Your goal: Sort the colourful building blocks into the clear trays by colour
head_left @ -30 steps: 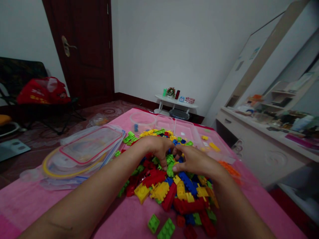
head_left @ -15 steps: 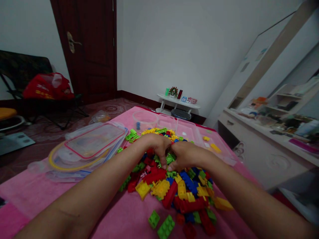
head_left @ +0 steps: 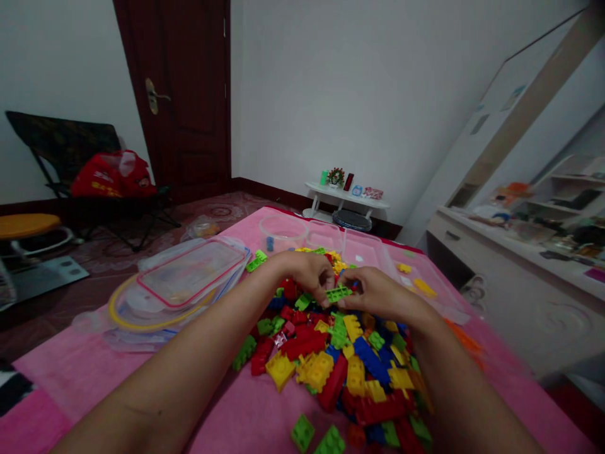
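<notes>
Between both hands is a green building block (head_left: 338, 294), held just above the heap. My left hand (head_left: 312, 272) pinches its left end with thumb and fingers. At the other end, my right hand (head_left: 366, 289) has its fingertips closed on the same block. Below them spreads a pile of toy building blocks (head_left: 307, 343) in red, yellow, green and blue. Two green blocks, one of them a studded block (head_left: 302, 432), lie apart at the near side of the pile. Part of the heap is hidden behind my hands and wrists.
Stacked clear plastic lids (head_left: 189, 271) lie on the pink cloth (head_left: 265, 416) at left. Behind the pile stand a round clear container (head_left: 283, 233) and clear trays (head_left: 363, 252), one at right with yellow blocks (head_left: 424, 287). A dresser (head_left: 501, 284) stands at right.
My hands have come up a little from the pile, with the green block now showing between them. The view has shifted slightly, so the scene sits further right.
</notes>
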Tool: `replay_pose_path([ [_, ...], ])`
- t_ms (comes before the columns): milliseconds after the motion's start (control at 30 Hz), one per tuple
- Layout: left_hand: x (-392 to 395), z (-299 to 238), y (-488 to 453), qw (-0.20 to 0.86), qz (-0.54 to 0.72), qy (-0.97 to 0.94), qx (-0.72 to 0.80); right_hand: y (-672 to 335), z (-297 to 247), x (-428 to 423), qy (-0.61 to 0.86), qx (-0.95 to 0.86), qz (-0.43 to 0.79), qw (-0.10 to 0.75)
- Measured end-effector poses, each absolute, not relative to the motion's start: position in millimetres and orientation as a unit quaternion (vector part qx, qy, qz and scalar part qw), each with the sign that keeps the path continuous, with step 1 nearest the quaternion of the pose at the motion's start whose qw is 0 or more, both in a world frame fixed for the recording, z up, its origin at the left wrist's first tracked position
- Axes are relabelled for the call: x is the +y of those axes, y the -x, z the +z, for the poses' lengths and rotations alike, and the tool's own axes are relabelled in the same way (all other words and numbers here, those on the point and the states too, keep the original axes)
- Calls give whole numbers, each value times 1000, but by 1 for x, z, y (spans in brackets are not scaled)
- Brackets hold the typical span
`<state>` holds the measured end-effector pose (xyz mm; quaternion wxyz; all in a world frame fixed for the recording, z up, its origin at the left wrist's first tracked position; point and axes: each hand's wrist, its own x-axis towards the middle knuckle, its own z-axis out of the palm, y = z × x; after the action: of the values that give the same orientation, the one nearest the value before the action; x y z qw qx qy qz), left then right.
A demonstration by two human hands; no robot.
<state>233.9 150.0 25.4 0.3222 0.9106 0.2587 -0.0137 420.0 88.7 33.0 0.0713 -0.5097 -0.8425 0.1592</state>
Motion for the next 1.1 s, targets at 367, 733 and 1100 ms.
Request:
replay_pose_path([
  [367, 136, 46, -224, 112, -99, -892, 426, -422, 43, 71, 431, -874, 225, 6],
  [733, 127, 45, -234, 102, -18, -902, 418, -407, 30, 64, 413, -898, 153, -15],
  [1100, 163, 31, -229, 252, 307, -781, 481, -426, 28, 89, 474, -777, 326, 256],
])
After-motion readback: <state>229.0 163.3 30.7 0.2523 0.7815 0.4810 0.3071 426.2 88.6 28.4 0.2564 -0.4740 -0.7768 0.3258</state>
